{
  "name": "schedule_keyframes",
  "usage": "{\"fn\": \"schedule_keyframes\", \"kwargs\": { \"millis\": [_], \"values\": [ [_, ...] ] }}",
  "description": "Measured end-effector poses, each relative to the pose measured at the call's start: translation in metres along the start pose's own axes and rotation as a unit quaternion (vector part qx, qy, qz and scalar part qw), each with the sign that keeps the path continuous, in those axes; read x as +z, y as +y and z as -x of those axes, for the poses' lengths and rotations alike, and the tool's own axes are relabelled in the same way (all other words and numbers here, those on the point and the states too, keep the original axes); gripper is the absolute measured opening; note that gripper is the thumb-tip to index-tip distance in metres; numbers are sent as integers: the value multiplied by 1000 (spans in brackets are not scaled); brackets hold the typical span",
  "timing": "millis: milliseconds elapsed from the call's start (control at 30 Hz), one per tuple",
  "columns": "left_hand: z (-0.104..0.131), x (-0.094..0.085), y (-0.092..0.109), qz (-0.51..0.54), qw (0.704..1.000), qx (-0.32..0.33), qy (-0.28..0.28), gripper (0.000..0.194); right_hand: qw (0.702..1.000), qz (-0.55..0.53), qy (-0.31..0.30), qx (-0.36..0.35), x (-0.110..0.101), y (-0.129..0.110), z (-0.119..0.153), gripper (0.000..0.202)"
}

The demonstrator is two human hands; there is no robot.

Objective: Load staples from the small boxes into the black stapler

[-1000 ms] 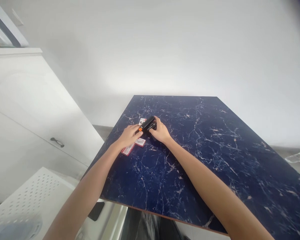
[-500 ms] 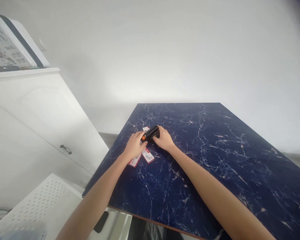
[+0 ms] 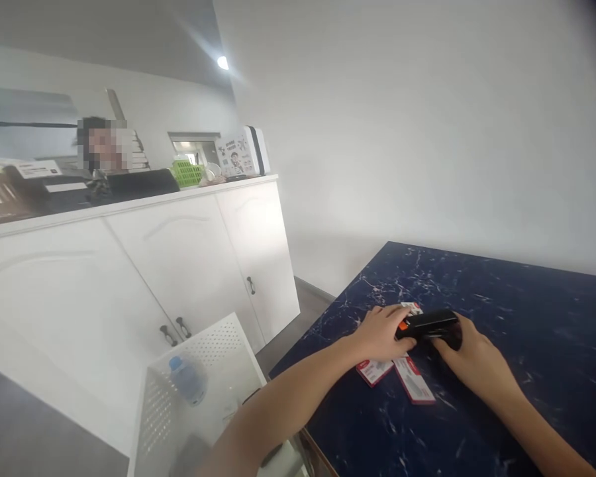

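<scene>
Black stapler-like tool [image 3: 434, 320], orange at left end | Place: over blue marbled surface [image 3: 551, 305], just far of two red-white cartons [image 3: 414, 379]; contact unclear | Left hand [image 3: 381, 331]: fingers pinching orange end | Right hand [image 3: 477, 358]: fingers curled round right end | Handling, I judge: stiff, light, smooth; hold both ends

A long black tool [image 3: 433, 322], orange at one end, lies beside flat red-and-white boxes [image 3: 415, 382].

From where I stand: stapler [image 3: 432, 322] on table [image 3: 551, 331], left hand [image 3: 382, 333] at its nine o'clock, right hand [image 3: 471, 352] at four. Packet [image 3: 414, 381] at six. Bottle [image 3: 186, 379] in crate [image 3: 223, 334], nine o'clock; case [image 3: 236, 156] on cabinet [image 3: 179, 258], ten.
</scene>
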State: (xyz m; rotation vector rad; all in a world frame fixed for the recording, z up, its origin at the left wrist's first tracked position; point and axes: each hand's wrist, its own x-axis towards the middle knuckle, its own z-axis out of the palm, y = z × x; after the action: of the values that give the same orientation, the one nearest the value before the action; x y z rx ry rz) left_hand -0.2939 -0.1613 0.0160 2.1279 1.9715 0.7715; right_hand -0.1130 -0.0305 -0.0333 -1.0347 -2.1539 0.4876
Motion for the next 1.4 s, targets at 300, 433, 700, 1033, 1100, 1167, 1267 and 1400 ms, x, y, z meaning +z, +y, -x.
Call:
{"fn": "schedule_keyframes", "kwargs": {
  "millis": [300,433,700,1033,1100,1167,1267,1400],
  "values": [
    [-16,-3,21,-20,998,40,42,52,1000,-27,-1,5,-27,-26,21,67],
    [-22,-12,5,50,997,57,28,52,1000,-10,-5,12,-30,-26,24,76],
    [-14,-21,-7,20,1000,19,-2,48,999,-22,-29,-2,-36,-23,9,71],
    [-15,-14,-23,-39,997,-37,55,39,991,-121,-37,42,-40,-14,10,35],
    [-13,-15,-16,-90,995,-28,41,38,990,-122,-59,34,-44,-12,6,32],
    [-12,-17,-10,-133,990,-20,29,38,987,-131,-85,24,-50,-5,2,26],
    [-10,-18,-9,-151,988,-27,28,39,985,-141,-95,34,-62,12,3,21],
    [-11,-17,-17,-105,992,-57,41,42,990,-109,-52,74,-76,24,13,22]
  ]
}}
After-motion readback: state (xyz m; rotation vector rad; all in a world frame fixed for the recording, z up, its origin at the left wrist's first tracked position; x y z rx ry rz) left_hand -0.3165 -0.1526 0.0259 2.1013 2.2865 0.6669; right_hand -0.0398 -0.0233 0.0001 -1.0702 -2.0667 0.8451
